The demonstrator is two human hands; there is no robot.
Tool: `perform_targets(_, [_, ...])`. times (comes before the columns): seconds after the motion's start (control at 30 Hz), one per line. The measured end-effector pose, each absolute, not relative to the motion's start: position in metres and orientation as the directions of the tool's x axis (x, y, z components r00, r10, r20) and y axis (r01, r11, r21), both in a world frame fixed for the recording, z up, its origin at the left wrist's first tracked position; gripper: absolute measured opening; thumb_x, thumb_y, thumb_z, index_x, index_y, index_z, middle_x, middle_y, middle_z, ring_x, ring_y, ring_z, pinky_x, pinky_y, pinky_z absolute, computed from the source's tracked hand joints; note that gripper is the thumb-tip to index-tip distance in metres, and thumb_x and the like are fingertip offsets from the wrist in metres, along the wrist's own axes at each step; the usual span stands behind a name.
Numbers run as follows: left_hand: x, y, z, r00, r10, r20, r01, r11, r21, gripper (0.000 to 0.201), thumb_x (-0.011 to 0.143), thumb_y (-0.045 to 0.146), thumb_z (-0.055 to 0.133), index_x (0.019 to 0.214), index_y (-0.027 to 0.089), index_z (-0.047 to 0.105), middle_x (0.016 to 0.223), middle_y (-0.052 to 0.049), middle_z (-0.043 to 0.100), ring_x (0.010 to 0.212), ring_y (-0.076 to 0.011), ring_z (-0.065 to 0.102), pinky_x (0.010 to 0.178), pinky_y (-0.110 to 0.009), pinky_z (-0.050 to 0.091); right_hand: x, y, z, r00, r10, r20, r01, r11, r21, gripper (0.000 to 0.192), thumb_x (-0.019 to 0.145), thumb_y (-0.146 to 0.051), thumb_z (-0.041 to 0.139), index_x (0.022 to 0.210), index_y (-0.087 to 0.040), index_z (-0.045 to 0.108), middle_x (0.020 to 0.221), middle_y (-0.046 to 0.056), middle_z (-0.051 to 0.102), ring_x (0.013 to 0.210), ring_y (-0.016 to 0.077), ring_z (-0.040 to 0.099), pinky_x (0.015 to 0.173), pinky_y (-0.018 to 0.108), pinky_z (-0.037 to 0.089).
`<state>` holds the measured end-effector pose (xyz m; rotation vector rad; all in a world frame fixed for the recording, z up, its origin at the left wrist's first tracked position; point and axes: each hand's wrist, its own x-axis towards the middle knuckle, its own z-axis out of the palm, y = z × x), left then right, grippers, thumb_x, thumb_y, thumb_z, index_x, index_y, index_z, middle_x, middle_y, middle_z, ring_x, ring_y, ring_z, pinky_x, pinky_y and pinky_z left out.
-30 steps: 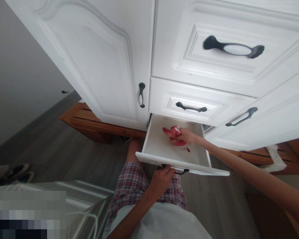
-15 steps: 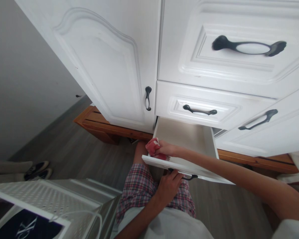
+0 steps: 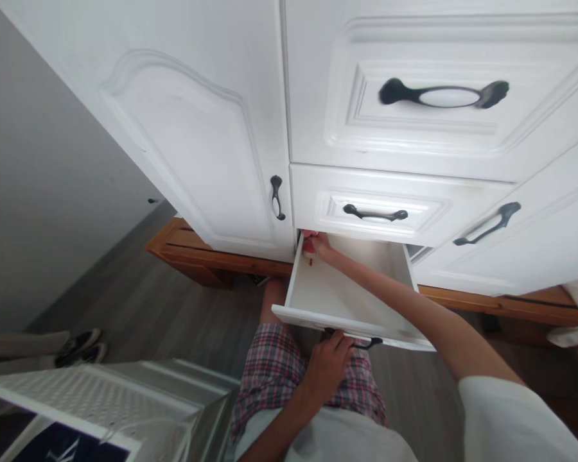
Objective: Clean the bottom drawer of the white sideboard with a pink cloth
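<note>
The lowest white drawer (image 3: 289, 292) of a white cabinet stands pulled out in front of my legs. My left hand (image 3: 328, 369) is closed on its dark handle (image 3: 366, 343) at the front. My right hand (image 3: 319, 246) reaches across to the drawer's back left corner and presses a red cloth (image 3: 309, 245) there. Only a small part of the cloth shows, the rest is hidden under the hand and the drawer above. The inside of the drawer is otherwise bare.
Above are two shut drawers with dark handles (image 3: 376, 213) and a shut cabinet door (image 3: 192, 147) at left. A wooden base (image 3: 192, 253) runs under the cabinet. A white perforated box (image 3: 91, 391) stands at lower left, shoes (image 3: 79, 346) lie on the grey floor.
My right hand has carried the red cloth from the drawer's middle to its front left corner, then to its back left corner. My left hand has stayed on the handle.
</note>
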<state>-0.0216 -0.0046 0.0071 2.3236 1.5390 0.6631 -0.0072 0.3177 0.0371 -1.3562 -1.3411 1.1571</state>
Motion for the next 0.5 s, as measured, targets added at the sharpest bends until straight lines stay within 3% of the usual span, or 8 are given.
perform_targets(0.13, [-0.023, -0.005, 0.010, 0.330, 0.919, 0.215, 0.794, -0.394, 0.463, 0.017, 0.108, 0.019, 0.065, 0.121, 0.029, 0.068, 0.127, 0.000, 0.078, 0.096, -0.0176, 0.080, 0.081, -0.028, 0.064, -0.012, 0.344, 0.032, 0.136, 0.990, -0.041, 0.231, -0.072, -0.970, 0.009, 0.077, -0.035, 0.055, 0.078, -0.027, 0.052, 0.081, 0.005, 0.066, 0.086, 0.0247, 0.065, 0.084, 0.044, 0.062])
perform_targets(0.27, [-0.024, -0.004, 0.010, 0.322, 0.923, 0.210, 0.796, -0.385, 0.467, 0.018, 0.107, 0.020, 0.068, 0.122, 0.029, 0.067, 0.126, 0.001, 0.078, 0.097, -0.0185, 0.079, 0.082, -0.030, 0.064, -0.017, 0.341, 0.023, 0.177, 0.984, -0.009, 0.304, -0.063, -0.951, 0.008, 0.073, -0.032, 0.054, 0.070, -0.026, 0.054, 0.077, 0.007, 0.066, 0.084, 0.0275, 0.067, 0.080, 0.044, 0.061])
perform_targets(0.5, [-0.026, -0.001, 0.010, 0.354, 0.911, 0.212, 0.794, -0.412, 0.447, 0.016, 0.109, 0.019, 0.064, 0.122, 0.028, 0.066, 0.124, 0.000, 0.076, 0.099, -0.0176, 0.078, 0.083, -0.029, 0.064, 0.029, 0.334, 0.047, -0.021, 0.997, 0.073, 0.500, 0.073, -0.863, 0.006, 0.081, -0.025, 0.064, 0.080, -0.022, 0.070, 0.102, 0.011, 0.079, 0.114, 0.0311, 0.068, 0.109, 0.045, 0.054])
